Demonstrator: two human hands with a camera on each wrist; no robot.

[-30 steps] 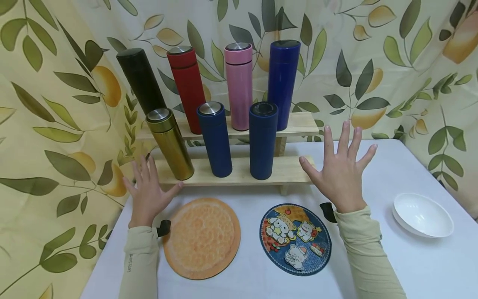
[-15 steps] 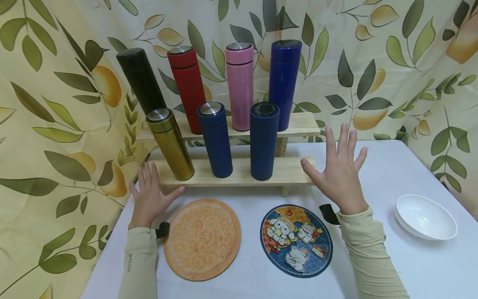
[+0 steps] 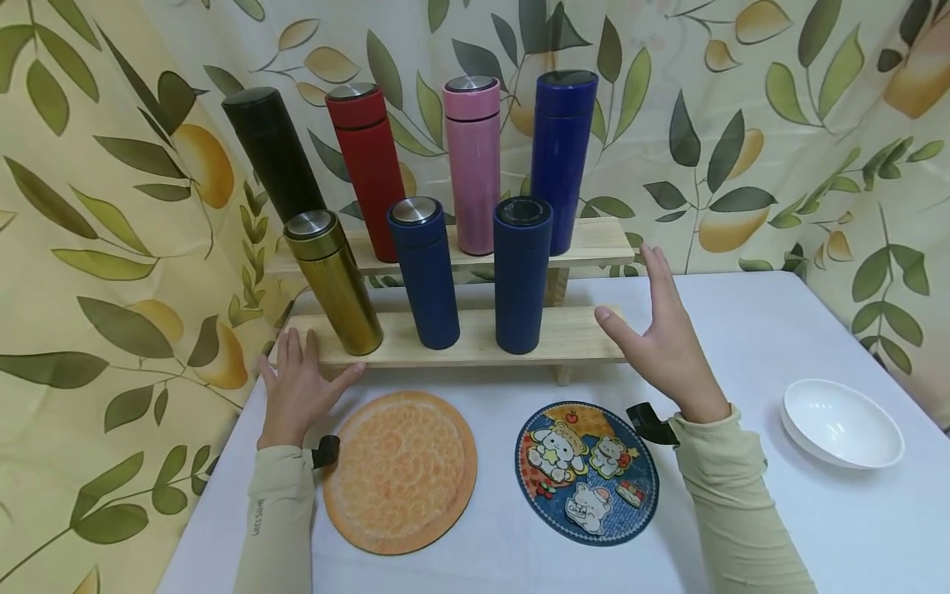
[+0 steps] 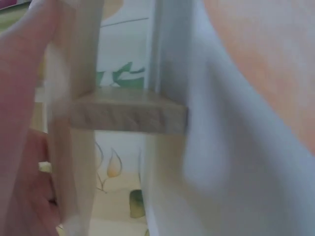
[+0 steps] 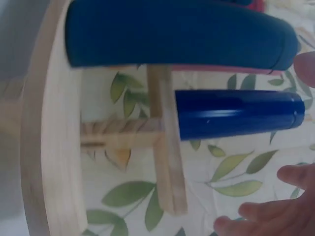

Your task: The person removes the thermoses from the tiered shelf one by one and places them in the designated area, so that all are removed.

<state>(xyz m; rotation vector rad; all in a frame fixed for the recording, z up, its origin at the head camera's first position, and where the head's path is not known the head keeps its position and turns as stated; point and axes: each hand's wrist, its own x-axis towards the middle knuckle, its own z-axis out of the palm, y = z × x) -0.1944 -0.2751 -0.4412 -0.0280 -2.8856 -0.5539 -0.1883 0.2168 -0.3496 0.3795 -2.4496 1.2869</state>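
My left hand (image 3: 298, 392) lies at the left end of a two-tier wooden rack (image 3: 475, 337), fingers over the lower plank and thumb stretched along its front edge. Whether it presses down is unclear. My right hand (image 3: 671, 351) is held beside the rack's right end, fingers extended and thumb apart, holding nothing. Along the lower tier stand a gold thermos bottle (image 3: 337, 285), a blue one with a steel lid (image 3: 426, 276) and a blue one with a dark lid (image 3: 523, 280). Behind them are black (image 3: 275, 153), red (image 3: 369, 177), pink (image 3: 473, 173) and glossy blue (image 3: 562, 165) thermos bottles.
In front of the rack lie a round orange-brown mat (image 3: 401, 474) and a round blue cartoon mat (image 3: 631, 524). A white bowl (image 3: 842, 425) sits on the white table at the right. A leaf-printed curtain (image 3: 690, 66) hangs behind.
My left fingers have drawn closer together over the plank's end. My right hand has turned, its spread fingers now lined up behind one another. The bottles keep their places.
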